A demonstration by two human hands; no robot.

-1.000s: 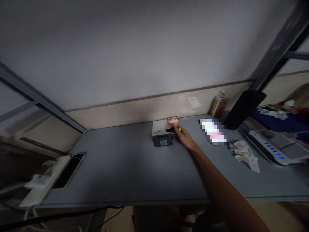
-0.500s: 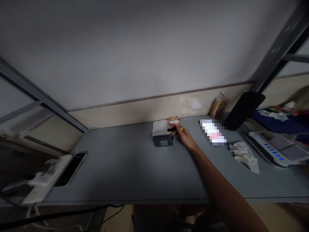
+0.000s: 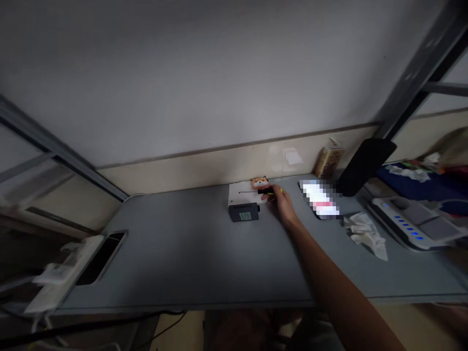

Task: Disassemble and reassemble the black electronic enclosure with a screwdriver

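My right hand [image 3: 281, 204] reaches far across the grey table [image 3: 190, 253] and is closed round a small screwdriver [image 3: 263, 192] with a black and yellow handle. Its thin shaft lies over the top of a white box [image 3: 239, 195] near the wall. A dark grey device [image 3: 243, 213] with a green label stands against the front of that box. A small orange animal figure [image 3: 259, 183] sits on the box's far right corner, just beyond my fingers. My left hand is out of view.
A blurred-out flat item [image 3: 319, 198] lies right of my hand, with crumpled tissue [image 3: 365, 234] beyond it. A carton [image 3: 329, 158] and a black object [image 3: 363, 163] stand at the wall. A device with blue lights [image 3: 409, 222] sits far right. A power strip [image 3: 58, 278] hangs at the left edge.
My hand has drawn slightly right and back with the screwdriver, so more of its thin shaft shows over the white box. The camera view shifted a little.
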